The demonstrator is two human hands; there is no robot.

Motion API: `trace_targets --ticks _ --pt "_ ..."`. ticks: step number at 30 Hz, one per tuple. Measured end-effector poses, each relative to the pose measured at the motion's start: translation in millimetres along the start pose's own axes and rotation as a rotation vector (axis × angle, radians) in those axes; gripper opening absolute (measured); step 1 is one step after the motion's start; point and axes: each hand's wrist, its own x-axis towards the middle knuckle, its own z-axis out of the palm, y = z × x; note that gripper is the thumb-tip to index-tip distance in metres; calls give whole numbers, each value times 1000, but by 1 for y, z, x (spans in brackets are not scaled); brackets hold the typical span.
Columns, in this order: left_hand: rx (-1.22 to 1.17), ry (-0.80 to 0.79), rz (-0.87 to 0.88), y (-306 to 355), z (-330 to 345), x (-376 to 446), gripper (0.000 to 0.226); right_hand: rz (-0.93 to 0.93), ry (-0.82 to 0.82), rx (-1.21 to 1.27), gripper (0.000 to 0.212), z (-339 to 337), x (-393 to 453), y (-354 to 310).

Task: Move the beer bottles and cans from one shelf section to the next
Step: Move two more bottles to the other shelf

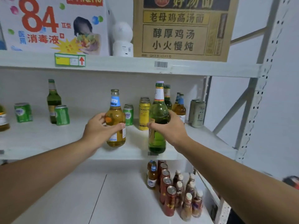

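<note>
My left hand grips a clear bottle of amber beer with a blue neck label, held upright just over the front of the middle shelf. My right hand grips a taller green bottle, its base hanging in front of the shelf's edge. Behind them on the right stand yellow cans, green cans, more bottles and grey cans. On the left stand a green bottle and two green cans.
The top shelf carries a white carton, a white round device and a brown cardboard box. The lower shelf has red cans and small bottles at its right. A perforated steel upright bounds the right side.
</note>
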Motion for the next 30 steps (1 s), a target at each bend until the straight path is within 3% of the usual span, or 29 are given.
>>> trace_targets --ticks 8,14,20,26,30 --pt "-23 -85 15 34 113 -14 49 64 145 -57 73 -115 5 54" --pt "-24 -94 29 51 166 -18 65 55 166 -36 74 -157 14 78" --pt "10 -64 65 48 177 -12 67 72 149 -37 75 -155 29 90" --pt "27 -38 56 34 152 9 77 103 96 19 53 -126 56 92" --pt "16 -31 44 25 136 22 77 122 101 -17 68 -97 80 95"
